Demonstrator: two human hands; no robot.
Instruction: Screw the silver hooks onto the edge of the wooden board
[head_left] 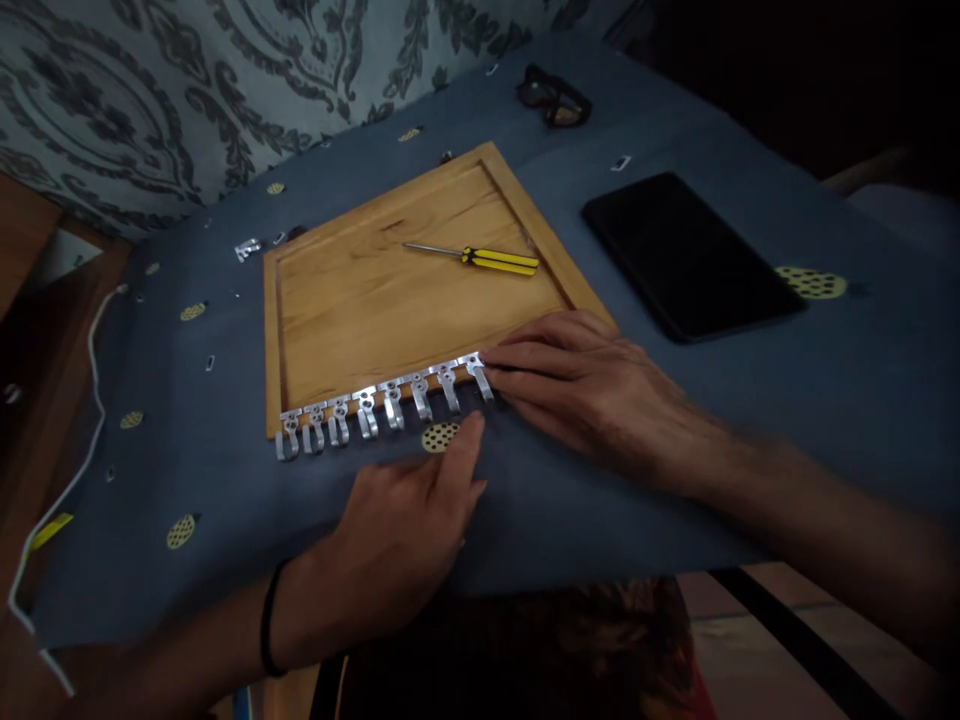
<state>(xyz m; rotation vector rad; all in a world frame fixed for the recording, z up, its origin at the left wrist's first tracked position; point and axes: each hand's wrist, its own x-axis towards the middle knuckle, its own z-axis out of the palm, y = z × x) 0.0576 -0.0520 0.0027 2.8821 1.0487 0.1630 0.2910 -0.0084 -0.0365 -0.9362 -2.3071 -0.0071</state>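
A wooden board (352, 300) with a raised frame lies on a blue cloth (600, 500). Along its near edge runs a metal rail of several silver hooks (382, 405). My right hand (585, 385) lies flat with fingers stretched out, fingertips touching the right end of the hook rail. My left hand (409, 515) rests on the cloth just below the hooks, index finger extended toward the rail's right part, holding nothing I can see. A yellow-and-black screwdriver (480, 258) lies on the board.
A black tablet or phone (686, 255) lies right of the board. Dark glasses (553, 98) sit at the far edge. Small metal bits (247, 248) lie left of the board. A white cable (90, 400) runs down the left side.
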